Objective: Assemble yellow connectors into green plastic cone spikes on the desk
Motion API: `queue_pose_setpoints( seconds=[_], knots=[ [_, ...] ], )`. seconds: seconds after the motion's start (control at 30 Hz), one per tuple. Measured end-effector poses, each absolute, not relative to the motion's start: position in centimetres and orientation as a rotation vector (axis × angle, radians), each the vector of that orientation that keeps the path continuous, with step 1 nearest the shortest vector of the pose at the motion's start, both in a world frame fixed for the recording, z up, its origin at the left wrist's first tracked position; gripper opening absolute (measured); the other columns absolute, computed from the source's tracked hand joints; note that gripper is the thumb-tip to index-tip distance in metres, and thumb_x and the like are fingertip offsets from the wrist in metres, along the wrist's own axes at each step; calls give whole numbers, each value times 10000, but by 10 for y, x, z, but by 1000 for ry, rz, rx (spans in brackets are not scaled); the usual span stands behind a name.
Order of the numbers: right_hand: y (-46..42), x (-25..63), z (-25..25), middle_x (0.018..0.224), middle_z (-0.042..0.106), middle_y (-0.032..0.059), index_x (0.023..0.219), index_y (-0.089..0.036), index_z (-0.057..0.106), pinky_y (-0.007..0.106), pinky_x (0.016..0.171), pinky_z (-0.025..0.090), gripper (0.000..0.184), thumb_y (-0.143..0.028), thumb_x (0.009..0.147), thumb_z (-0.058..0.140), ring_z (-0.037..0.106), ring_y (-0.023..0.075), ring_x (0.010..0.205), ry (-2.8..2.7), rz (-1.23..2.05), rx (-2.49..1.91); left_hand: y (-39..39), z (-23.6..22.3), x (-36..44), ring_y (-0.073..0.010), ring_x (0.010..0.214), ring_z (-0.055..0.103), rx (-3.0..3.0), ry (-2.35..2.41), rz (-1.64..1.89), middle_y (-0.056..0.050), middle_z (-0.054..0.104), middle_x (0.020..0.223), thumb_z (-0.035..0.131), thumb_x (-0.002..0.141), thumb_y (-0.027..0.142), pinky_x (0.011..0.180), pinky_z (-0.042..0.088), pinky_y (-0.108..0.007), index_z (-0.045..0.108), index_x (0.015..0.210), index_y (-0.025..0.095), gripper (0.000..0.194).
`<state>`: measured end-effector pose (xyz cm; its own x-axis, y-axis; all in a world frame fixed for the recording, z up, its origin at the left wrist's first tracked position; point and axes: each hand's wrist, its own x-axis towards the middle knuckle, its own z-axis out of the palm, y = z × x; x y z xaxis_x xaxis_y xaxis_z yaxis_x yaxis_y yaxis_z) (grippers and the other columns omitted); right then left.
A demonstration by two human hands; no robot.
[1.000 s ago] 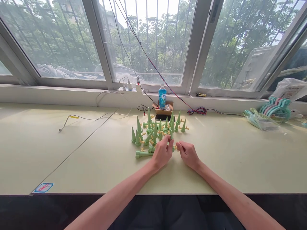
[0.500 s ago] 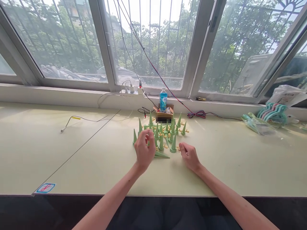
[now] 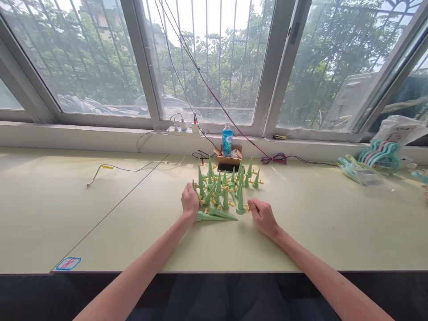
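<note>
A cluster of green cone-shaped plastic spikes [image 3: 224, 187] with small yellow side fittings stands on the pale yellow-green table [image 3: 100, 209]. Two more spikes [image 3: 214, 216] lie flat at the cluster's near edge. My left hand [image 3: 190, 203] rests at the cluster's left side, its fingers curled against the standing spikes and hidden from view. My right hand [image 3: 263, 216] sits at the cluster's right, pinching a small yellow fitting [image 3: 247, 207] that joins an upright spike [image 3: 240, 201].
A blue-labelled bottle [image 3: 227, 140] and a small cardboard box [image 3: 229, 159] stand behind the cluster, with a dark phone [image 3: 226, 167] beside. Cables [image 3: 133, 168] and a power strip [image 3: 182, 129] lie by the window sill. Pastel hangers [image 3: 381, 154] and bags are at the far right.
My left hand left the middle of the cluster, swung left and came down at its left edge. The right hand stayed put. The view shifted slightly.
</note>
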<state>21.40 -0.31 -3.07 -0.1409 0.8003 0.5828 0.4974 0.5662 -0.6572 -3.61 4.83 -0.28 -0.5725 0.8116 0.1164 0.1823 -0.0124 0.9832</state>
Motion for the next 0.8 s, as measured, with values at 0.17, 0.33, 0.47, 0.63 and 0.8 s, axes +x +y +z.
queue_pose_setpoints(
  seconds=[0.17, 0.33, 0.47, 0.63, 0.8],
  knots=[
    [-3, 213, -30, 570, 270, -52, 632, -212, 279, 263, 514, 237, 415, -365, 1009, 361, 244, 107, 531, -1790, 384, -1061, 57, -3, -17, -299, 1166, 574, 1062, 1752, 1563, -113, 667, 1212, 266, 985, 454, 1016, 407, -437, 665, 1035, 207, 472],
    [-2, 212, -30, 565, 278, -51, 631, -212, 284, 264, 513, 239, 416, -367, 1010, 361, 254, 109, 528, -1792, 383, -1063, 61, -5, -16, -296, 1041, 612, 1082, 1763, 1593, -114, 693, 1064, 291, 979, 436, 937, 438, -435, 654, 919, 206, 433],
    [-1, 212, -30, 568, 272, -51, 634, -213, 273, 265, 513, 239, 416, -367, 1011, 360, 250, 110, 528, -1783, 371, -1056, 57, 4, -20, -267, 952, 606, 1101, 1783, 1719, -110, 671, 978, 284, 981, 345, 861, 446, -410, 586, 862, 197, 356],
    [-2, 212, -28, 558, 279, -52, 635, -214, 279, 264, 505, 235, 412, -360, 1012, 356, 253, 108, 518, -1772, 374, -1054, 32, 26, -12, -175, 850, 556, 1405, 1740, 2061, -53, 601, 939, 357, 963, 259, 763, 424, -286, 519, 880, 204, 190],
    [-4, 212, -25, 552, 293, -52, 633, -215, 286, 257, 502, 253, 409, -359, 1010, 352, 268, 106, 508, -1761, 351, -1047, 3, 24, 23, -107, 465, 384, 2192, 1304, 1595, 58, 416, 544, 397, 982, 293, 507, 323, -222, 545, 823, 203, 236]
  ],
)
